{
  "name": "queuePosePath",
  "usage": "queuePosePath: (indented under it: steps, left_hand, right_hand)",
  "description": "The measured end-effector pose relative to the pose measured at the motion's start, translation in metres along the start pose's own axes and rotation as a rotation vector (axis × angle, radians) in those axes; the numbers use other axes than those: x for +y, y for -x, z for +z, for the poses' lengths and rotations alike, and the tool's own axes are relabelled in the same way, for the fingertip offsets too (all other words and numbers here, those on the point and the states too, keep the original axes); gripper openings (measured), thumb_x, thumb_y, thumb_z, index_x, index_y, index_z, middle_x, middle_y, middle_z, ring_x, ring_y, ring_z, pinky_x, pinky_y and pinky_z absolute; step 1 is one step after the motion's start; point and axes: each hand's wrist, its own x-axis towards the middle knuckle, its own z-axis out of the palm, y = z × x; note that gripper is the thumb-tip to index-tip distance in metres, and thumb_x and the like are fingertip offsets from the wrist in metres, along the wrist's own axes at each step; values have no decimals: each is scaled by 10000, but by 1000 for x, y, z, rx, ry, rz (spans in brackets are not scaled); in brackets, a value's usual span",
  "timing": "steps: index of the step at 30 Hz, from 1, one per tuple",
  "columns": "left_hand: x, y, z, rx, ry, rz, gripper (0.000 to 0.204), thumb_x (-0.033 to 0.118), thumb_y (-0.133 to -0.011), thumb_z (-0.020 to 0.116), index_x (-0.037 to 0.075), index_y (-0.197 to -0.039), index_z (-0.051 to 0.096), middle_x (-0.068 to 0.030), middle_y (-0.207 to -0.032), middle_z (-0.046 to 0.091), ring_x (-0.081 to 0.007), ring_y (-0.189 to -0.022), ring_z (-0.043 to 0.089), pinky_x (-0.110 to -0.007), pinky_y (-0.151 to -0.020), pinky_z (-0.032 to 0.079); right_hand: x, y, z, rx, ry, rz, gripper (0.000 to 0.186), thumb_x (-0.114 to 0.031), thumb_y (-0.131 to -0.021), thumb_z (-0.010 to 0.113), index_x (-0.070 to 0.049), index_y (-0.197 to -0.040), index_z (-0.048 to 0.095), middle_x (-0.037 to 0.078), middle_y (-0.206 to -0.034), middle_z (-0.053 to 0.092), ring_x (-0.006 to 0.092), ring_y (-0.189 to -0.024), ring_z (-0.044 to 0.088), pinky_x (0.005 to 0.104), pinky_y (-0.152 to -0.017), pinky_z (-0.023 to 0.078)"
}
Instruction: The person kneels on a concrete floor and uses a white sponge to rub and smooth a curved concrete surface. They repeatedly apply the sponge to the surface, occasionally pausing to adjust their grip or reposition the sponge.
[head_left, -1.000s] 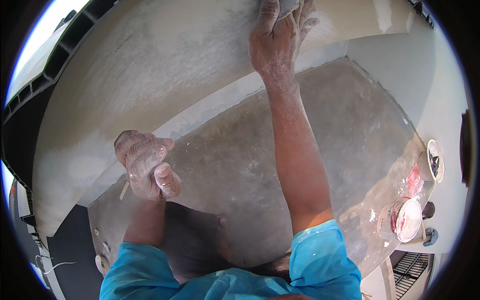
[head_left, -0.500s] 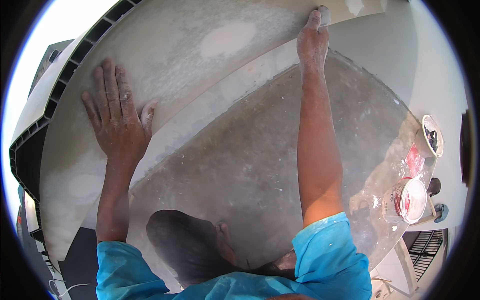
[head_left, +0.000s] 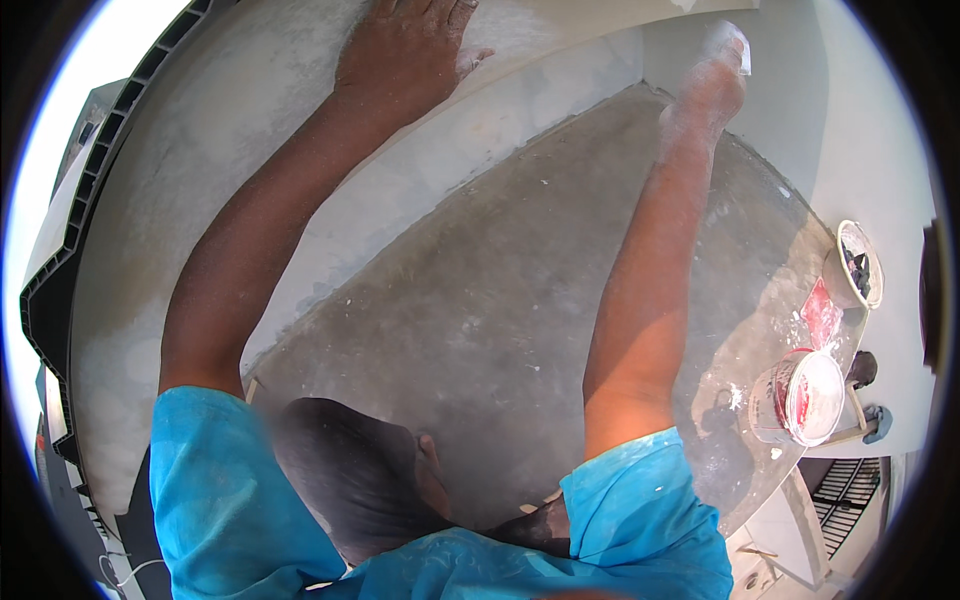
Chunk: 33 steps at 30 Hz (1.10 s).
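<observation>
My left hand (head_left: 405,55) lies flat, fingers apart, on the pale, dusty wall panel (head_left: 260,110) at the top of the view. Its fingertips run up to the picture's upper edge. White dust coats its thumb. Further right, my right hand (head_left: 712,92) is closed, arm stretched out past the panel's lower edge. Its fingers are dusted white and blurred by motion. A small whitish flat piece (head_left: 744,58) shows at its fingertips; its kind cannot be made out.
Below me is a grey concrete floor (head_left: 480,290) with white specks. At the right stand a white-smeared bucket (head_left: 812,398), another bucket (head_left: 858,265) with dark things inside, and a red packet (head_left: 822,315) between them. A hammer-like tool (head_left: 862,430) lies beyond. A black slotted edge (head_left: 75,215) borders the left.
My left hand has slid up and to the right along the panel. My right hand has moved right and slightly down, off the panel's edge. The view has shifted a little.
</observation>
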Motion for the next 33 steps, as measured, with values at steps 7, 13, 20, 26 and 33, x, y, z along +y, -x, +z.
queuePosePath:
  steps: [7, 13, 20, 26, 33]
  left_hand:
    - [66, -66, 41, -38, 48, 238, 748, 519, -1027, 385, -22, -1541, 344, -156, -1655, 261, -283, -1565, 118, -582, -1261, -14]
    - [32, -13, 54, 66, 231, 153, 722, 491, -1019, 434, 9, -1549, 345, -132, -1661, 258, -227, -1564, 134, -553, -1271, -9]
    - [-50, 142, -20, 8, 346, -247, 764, 386, -943, 614, 2, -1545, 342, -129, -1671, 221, -269, -1551, 180, -571, -1256, 102]
    - [-85, 253, -56, -169, 75, -579, 818, 381, -889, 671, -12, -1533, 354, -181, -1641, 272, -371, -1523, 235, -616, -1231, 128]
    - [-117, 369, -51, 27, -137, -655, 785, 325, -882, 663, -62, -1502, 375, -237, -1602, 330, -407, -1513, 257, -657, -1216, 118]
  right_hand:
    - [-49, 36, 9, 44, 89, 53, 589, -374, -1052, 393, 42, -1469, 416, 164, -1407, 520, 286, -1245, 527, 425, -1033, 435]
    - [-76, 32, 12, 36, -40, 111, 551, -311, -1044, 465, 76, -1436, 447, 179, -1409, 504, 325, -1233, 535, 431, -968, 518]
    - [-61, 9, -15, 95, -4, 114, 467, -145, -1032, 452, 104, -1427, 436, 240, -1454, 425, 414, -1249, 518, 492, -917, 618]
    - [-30, -16, -32, -30, 112, 47, 451, -26, -1015, 422, 105, -1446, 403, 295, -1465, 370, 482, -1241, 509, 553, -932, 628]
    - [-7, -45, -54, -91, 246, -69, 459, 5, -993, 470, 129, -1428, 396, 351, -1418, 386, 539, -1188, 528, 621, -887, 628]
